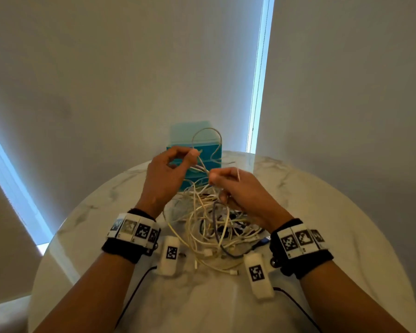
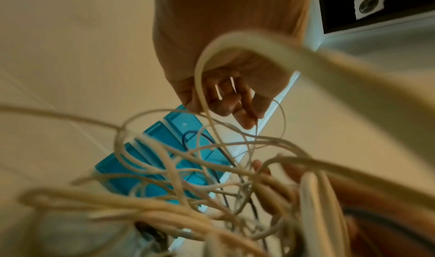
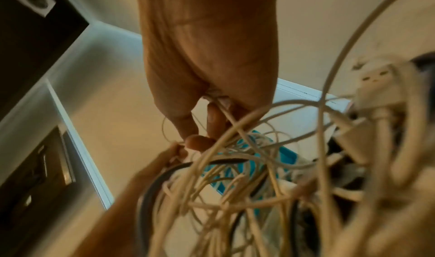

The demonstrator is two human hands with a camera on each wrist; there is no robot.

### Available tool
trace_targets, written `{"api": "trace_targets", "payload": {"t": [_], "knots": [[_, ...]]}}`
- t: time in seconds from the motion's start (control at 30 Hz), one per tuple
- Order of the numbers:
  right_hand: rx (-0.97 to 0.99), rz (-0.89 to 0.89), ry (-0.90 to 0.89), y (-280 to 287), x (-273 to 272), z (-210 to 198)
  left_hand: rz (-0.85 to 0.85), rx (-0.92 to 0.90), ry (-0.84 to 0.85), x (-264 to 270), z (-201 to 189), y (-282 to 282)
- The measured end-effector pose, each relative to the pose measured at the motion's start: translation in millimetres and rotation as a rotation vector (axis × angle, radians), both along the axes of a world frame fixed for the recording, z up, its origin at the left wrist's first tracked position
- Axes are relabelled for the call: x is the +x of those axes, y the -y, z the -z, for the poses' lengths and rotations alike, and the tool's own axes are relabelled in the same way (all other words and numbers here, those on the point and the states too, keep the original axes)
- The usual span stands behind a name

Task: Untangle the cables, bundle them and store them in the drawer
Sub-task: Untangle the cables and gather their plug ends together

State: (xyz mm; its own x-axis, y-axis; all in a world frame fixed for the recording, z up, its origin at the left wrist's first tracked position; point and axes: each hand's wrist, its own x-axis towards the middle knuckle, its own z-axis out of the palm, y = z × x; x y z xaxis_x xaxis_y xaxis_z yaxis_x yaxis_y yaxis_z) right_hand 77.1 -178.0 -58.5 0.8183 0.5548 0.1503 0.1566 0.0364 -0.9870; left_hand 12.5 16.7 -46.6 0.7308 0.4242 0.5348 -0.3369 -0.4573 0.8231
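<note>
The tangle of cables (image 1: 209, 222) lies on the marble desk (image 1: 322, 212) just in front of the teal drawer unit (image 1: 192, 145), with one pale cable (image 1: 208, 140) lifted in a loop. The left hand (image 1: 166, 174) and right hand (image 1: 238, 188) each pinch that strand, so feeding it slowly back through its crossings, not tugging, should keep knots loose. Behind the drawer unit are plain walls and a bright window strip (image 1: 259, 75).

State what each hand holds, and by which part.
Left hand pinches a white cable partway along, beside its raised loop. Right hand pinches cable strands; which part cannot be told.
</note>
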Motion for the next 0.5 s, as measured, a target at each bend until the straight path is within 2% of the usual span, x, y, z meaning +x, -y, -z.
{"api": "trace_targets", "payload": {"t": [0.1,0.17,0.23,0.33,0.5], "knots": [[-0.167,0.07,0.152,-4,1,8,-0.052,-0.044,0.128,-3,-6,2],[-0.202,0.101,0.235,-5,1,8,-0.067,-0.113,0.198,-5,-9,3],[-0.137,0.142,0.3,-6,2,7,-0.038,-0.143,0.169,-6,-10,5],[0.007,0.183,0.331,-8,1,5,0.102,-0.051,0.041,-6,-9,10],[0.043,0.215,0.31,-7,-1,8,0.189,0.038,0.043,-5,-11,15]]}}
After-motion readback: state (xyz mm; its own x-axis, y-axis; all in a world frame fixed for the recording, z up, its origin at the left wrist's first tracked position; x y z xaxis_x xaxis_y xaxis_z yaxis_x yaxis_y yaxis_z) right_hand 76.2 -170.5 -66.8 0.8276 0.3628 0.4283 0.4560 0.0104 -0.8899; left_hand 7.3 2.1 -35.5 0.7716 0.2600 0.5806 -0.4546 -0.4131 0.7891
